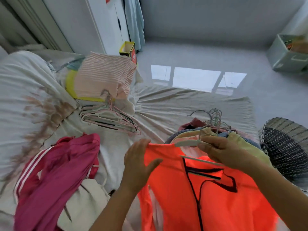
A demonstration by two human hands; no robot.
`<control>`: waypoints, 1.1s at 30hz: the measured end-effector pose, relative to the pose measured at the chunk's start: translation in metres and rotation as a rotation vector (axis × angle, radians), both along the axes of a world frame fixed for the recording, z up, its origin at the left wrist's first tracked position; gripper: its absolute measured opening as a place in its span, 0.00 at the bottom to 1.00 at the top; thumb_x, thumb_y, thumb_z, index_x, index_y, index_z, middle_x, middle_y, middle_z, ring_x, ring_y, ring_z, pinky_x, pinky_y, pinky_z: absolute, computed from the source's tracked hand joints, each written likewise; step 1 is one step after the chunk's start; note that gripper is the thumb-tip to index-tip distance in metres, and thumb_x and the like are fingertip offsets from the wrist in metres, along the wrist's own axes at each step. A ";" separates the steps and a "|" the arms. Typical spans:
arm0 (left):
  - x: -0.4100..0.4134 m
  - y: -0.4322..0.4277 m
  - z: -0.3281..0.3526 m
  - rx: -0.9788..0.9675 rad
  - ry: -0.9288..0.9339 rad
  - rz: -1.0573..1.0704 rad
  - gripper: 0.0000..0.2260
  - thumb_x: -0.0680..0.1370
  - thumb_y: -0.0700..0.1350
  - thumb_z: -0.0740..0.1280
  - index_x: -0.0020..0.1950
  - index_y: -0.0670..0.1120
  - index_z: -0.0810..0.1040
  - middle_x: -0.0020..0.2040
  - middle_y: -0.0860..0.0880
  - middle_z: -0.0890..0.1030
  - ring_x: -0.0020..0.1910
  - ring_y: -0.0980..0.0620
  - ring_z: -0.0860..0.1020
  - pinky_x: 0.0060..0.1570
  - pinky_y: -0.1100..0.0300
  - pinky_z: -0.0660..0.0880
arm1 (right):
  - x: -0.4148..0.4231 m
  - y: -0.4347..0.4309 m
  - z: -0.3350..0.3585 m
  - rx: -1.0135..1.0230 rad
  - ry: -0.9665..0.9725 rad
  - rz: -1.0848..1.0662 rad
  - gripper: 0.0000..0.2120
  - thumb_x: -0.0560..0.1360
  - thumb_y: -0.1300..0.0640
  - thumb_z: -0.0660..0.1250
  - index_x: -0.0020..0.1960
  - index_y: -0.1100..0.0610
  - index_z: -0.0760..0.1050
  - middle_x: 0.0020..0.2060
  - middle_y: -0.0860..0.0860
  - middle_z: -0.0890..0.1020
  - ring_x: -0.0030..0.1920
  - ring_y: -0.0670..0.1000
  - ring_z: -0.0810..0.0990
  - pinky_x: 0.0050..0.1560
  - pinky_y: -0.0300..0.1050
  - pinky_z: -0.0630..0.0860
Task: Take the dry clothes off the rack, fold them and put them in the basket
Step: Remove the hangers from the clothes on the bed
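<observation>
A bright orange top [196,202] with dark trim hangs on a pale hanger [188,142] over the bed. My right hand [221,150] grips the hanger near its hook. My left hand [138,162] pinches the orange top's left shoulder, thumb under the fabric. Behind them lies a heap of clothes on hangers [215,129]. A folded pink striped garment [105,77] rests on a yellow piece at the bed's far side. A woven basket [286,144] stands on the floor right of the bed.
A stack of bare hangers [108,119] lies mid-bed. A magenta jacket with white stripes [55,177] and a cream garment [86,197] lie at the near left. A green crate [288,54] and a yellow box [128,50] stand on the grey floor.
</observation>
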State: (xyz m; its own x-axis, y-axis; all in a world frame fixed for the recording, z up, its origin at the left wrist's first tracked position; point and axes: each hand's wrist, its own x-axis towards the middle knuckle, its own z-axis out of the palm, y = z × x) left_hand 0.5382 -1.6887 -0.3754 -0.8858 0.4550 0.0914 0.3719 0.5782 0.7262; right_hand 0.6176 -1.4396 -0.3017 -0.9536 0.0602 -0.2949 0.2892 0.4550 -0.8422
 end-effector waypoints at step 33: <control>0.009 -0.116 0.117 0.699 -0.471 -0.125 0.16 0.68 0.49 0.73 0.53 0.51 0.74 0.37 0.57 0.75 0.34 0.62 0.72 0.36 0.69 0.70 | -0.056 -0.205 0.139 -0.727 0.475 -0.684 0.13 0.80 0.49 0.58 0.46 0.56 0.75 0.20 0.46 0.62 0.19 0.44 0.55 0.19 0.34 0.51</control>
